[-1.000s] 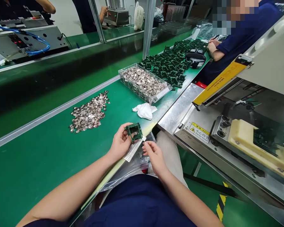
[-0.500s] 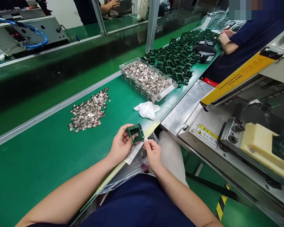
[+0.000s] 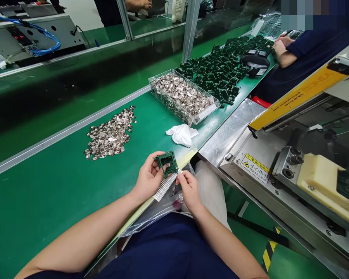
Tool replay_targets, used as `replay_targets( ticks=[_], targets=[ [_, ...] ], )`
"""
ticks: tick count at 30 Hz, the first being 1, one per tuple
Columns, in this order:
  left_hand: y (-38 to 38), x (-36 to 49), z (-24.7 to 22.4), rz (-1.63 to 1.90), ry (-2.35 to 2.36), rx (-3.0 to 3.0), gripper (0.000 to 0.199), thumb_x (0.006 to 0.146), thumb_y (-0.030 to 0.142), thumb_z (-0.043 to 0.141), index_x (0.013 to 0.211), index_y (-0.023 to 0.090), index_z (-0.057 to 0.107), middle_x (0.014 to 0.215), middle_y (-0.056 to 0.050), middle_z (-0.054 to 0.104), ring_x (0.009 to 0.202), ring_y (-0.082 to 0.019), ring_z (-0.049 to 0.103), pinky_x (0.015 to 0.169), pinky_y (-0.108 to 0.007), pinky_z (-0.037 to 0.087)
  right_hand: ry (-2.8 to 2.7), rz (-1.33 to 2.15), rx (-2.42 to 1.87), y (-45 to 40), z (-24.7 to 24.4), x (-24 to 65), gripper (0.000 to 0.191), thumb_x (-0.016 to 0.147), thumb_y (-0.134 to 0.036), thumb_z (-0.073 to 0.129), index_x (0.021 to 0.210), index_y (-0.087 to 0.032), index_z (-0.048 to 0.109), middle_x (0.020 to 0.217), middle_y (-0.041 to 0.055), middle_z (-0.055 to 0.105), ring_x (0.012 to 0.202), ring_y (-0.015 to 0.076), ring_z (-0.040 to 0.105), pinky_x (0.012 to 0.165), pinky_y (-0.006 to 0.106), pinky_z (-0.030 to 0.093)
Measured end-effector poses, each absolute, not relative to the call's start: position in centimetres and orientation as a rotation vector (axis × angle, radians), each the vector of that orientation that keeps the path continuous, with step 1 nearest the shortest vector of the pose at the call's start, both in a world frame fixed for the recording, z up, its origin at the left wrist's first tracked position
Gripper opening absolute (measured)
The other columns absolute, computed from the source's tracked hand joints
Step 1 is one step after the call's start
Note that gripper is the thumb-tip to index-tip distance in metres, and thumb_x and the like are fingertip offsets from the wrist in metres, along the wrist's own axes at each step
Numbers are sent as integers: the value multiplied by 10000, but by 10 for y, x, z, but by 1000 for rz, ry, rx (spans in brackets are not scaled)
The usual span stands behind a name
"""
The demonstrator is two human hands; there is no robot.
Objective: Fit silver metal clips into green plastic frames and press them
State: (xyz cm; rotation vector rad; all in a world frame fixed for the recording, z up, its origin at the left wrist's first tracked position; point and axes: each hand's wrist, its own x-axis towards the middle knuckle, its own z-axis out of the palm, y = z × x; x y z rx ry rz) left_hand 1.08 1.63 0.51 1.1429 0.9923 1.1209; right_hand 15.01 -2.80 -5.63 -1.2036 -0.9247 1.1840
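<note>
My left hand (image 3: 149,176) is closed round a square green circuit board frame (image 3: 171,156) with an open middle, its thumb lying across the near side. Through the opening shows a small silvery piece between the fingers. Below the board hangs a sheet of small white rectangles in rows (image 3: 164,188), at the table's front edge. My right hand (image 3: 189,187) is pinched at the sheet's upper right corner, close to the board's lower right corner. Whatever lies between its fingertips is too small to make out.
A heap of small metal pieces (image 3: 110,133) lies on the green table. Behind a crumpled white cloth (image 3: 181,135) stands a clear box of metal pieces (image 3: 180,93). Many green boards (image 3: 215,73) are piled beyond. A machine (image 3: 261,159) stands at right; a co-worker's hands (image 3: 280,46) are at far right.
The view has shifted slightly. Both hands keep nearly the same place and grip on the board and at the sheet.
</note>
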Motion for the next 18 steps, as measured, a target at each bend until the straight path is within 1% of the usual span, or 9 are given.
replay_targets(
  ticks=[2,5,10,15,18],
  targets=[
    [15,10,5,1119,1002,1172,431,823,394,681,1164,197,506,954,-51,634,814,-143,624,742,-264,558,-885,1201,-1209,-27,-56,148,416,912,-548,584,674,-209,552,617,-9,519,582,166,462,568,271,377],
    [15,10,2,1125,1030,1213,410,845,374,655,1182,195,506,985,-59,634,845,-147,629,777,-273,551,-806,1210,-1192,-25,-59,141,453,900,-588,577,658,-214,499,592,-24,458,541,150,411,518,258,340],
    [15,12,-3,1159,1070,1215,399,852,331,641,1197,195,494,1012,-67,637,906,-163,637,811,-289,551,-696,1268,-1124,-27,-59,132,482,857,-664,546,687,-232,416,601,-36,376,524,148,376,528,276,394],
    [16,14,-1,1165,1086,1181,417,824,326,659,1183,194,492,972,-56,638,846,-154,630,715,-252,553,-752,1256,-1149,-31,-56,135,494,874,-669,499,670,-235,380,596,-34,360,523,149,375,543,292,411],
    [14,14,-1,1147,1080,1191,413,829,314,652,1195,200,497,945,-45,636,812,-147,625,684,-238,546,-865,1159,-1229,-31,-55,140,491,897,-646,494,654,-228,407,588,-29,379,544,155,383,538,279,371]
  ],
)
